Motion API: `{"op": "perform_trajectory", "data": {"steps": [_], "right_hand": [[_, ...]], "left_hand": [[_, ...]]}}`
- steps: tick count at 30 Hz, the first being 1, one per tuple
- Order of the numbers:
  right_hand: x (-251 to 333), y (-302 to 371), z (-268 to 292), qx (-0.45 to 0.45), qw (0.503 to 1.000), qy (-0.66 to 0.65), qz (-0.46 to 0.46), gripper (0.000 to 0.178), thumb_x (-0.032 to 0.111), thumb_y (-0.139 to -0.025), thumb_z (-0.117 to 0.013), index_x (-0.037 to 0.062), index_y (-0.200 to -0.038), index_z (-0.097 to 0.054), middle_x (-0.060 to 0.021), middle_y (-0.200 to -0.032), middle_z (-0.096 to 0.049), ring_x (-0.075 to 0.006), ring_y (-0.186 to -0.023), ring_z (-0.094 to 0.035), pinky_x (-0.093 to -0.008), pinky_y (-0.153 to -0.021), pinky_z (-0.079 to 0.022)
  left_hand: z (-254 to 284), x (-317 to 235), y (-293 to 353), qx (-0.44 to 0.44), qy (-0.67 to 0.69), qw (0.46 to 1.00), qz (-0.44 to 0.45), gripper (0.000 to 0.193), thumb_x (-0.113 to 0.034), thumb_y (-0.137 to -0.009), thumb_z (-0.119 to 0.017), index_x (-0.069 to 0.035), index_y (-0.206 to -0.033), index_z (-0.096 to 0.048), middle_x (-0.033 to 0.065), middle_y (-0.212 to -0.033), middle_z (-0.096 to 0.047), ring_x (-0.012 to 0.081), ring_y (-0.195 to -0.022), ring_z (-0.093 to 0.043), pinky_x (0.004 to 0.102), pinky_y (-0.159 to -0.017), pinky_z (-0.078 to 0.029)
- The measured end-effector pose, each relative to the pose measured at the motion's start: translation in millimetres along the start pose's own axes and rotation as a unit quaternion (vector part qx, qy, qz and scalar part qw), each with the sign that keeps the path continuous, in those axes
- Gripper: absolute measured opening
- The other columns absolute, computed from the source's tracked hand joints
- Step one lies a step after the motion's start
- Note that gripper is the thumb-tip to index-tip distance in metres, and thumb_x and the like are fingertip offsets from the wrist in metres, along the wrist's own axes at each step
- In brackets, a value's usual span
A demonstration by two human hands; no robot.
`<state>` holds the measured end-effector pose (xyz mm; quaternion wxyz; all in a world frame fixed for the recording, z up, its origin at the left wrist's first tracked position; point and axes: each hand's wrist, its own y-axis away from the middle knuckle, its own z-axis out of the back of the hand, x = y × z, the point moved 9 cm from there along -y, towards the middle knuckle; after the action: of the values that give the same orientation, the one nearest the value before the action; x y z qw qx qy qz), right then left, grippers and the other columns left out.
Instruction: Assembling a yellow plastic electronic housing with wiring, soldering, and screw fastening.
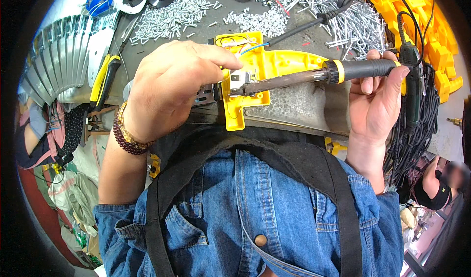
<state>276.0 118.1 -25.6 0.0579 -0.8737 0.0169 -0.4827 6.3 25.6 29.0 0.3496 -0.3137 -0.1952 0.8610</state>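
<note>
A soldering iron (289, 79) with a black handle and a yellow ring lies in my right hand (375, 93), closed around the grip. Its long brown shaft points left, with the tip at a small switch with metal terminals (237, 78). That switch sits in an open yellow tool housing (289, 60) on the bench. My left hand (171, 83) is closed over the housing's left end, its index finger reaching toward the switch. What its other fingers grip is hidden. A blue wire (255, 47) enters the housing beside a thick black cable (297, 33).
Loose screws (171, 14) and a pile of longer ones (358, 26) cover the back. Saw blades (64, 51) and yellow-black pliers (104, 80) lie left. Yellow housings (441, 46), a dark corded tool (411, 85) and black cables (422, 115) are right; a person (434, 188) sits beyond.
</note>
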Motion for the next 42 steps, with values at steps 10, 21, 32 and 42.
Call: {"op": "perform_trajectory", "data": {"steps": [10,21,32,42], "right_hand": [[-3.0,1.9,0.7,-0.002,1.0,-0.015,-0.009,0.046,0.048,-0.098,-0.057,0.0061,-0.118,-0.056,-0.0136,-0.101,-0.066,-0.013,-0.06,-0.048,-0.0341,-0.084,-0.051],[-1.3,0.9,4.5,-0.014,1.0,-0.001,-0.013,0.048,0.05,-0.097,-0.057,0.0074,-0.119,-0.056,-0.0124,-0.102,-0.067,-0.0124,-0.06,-0.048,-0.033,-0.082,-0.051],[14.5,-5.2,7.4,-0.02,1.0,-0.022,0.009,0.047,0.049,-0.099,-0.055,0.0076,-0.12,-0.056,-0.0111,-0.1,-0.066,-0.0102,-0.059,-0.046,-0.0377,-0.084,-0.054],[6.0,-8.5,3.3,0.006,0.999,-0.049,-0.004,0.043,0.048,-0.1,-0.053,0.0104,-0.12,-0.058,-0.0098,-0.103,-0.067,-0.0095,-0.063,-0.048,-0.0273,-0.071,-0.046]], "left_hand": [[0.3,11.8,-7.9,0.077,0.09,0.992,0.035,0.023,0.01,-0.071,-0.069,-0.004,-0.089,-0.071,0.0097,-0.092,-0.071,0.0259,-0.085,-0.069,0.0344,-0.076,-0.056],[-2.3,11.4,-8.5,0.064,0.099,0.991,0.061,0.026,0.005,-0.074,-0.075,-0.003,-0.099,-0.072,0.0082,-0.09,-0.073,0.0236,-0.088,-0.07,0.0329,-0.077,-0.055],[-4.1,15.7,-11.1,0.077,0.114,0.985,0.104,0.04,-0.001,-0.075,-0.079,-0.002,-0.112,-0.064,0.0041,-0.088,-0.075,0.0209,-0.096,-0.069,0.0345,-0.093,-0.049],[-3.8,16.3,-8.8,0.071,0.103,0.985,0.121,0.044,-0.001,-0.073,-0.08,-0.002,-0.114,-0.063,0.0031,-0.088,-0.075,0.0188,-0.097,-0.068,0.0333,-0.093,-0.048]]}}
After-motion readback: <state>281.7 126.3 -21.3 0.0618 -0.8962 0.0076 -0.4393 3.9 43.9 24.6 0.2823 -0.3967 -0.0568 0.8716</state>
